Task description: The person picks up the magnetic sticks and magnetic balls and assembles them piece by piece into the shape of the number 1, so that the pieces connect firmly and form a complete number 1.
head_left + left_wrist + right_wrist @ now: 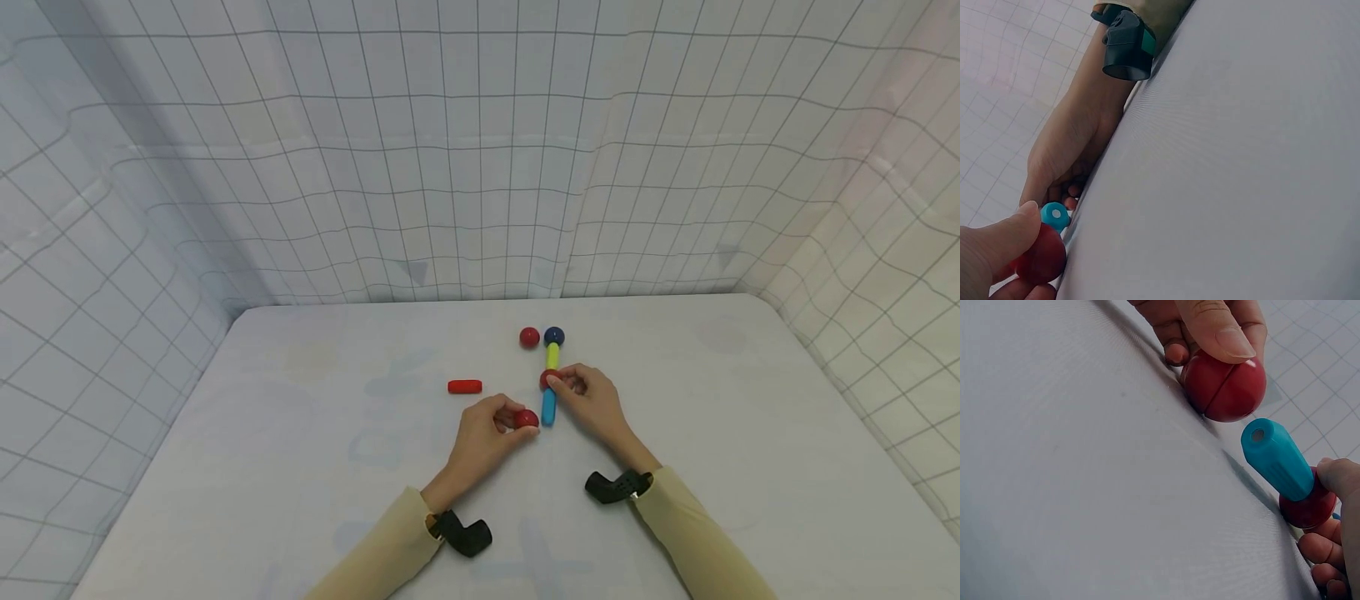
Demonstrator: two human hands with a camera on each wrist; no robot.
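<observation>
Thumb and fingers of my left hand (pixel 482 433) pinch a red ball (pixel 527 418) close to the table. A thin seam runs round this ball in the right wrist view. My right hand (pixel 600 408) grips another red ball (pixel 546 380), which is joined into a straight chain. From it a light blue rod (pixel 549 408) points toward me, its grey metal tip facing out. On the far side a yellow rod (pixel 552 357) leads to a dark blue ball (pixel 554 336). In the right wrist view a small gap separates the left hand's ball from the blue rod's (pixel 1277 459) free end.
A red rod (pixel 465 387) lies crosswise left of the hands. One loose red ball (pixel 529 337) sits left of the dark blue ball. The white table (pixel 300 467) is bordered by hanging grid-patterned curtains (pixel 480 167) at the back and both sides.
</observation>
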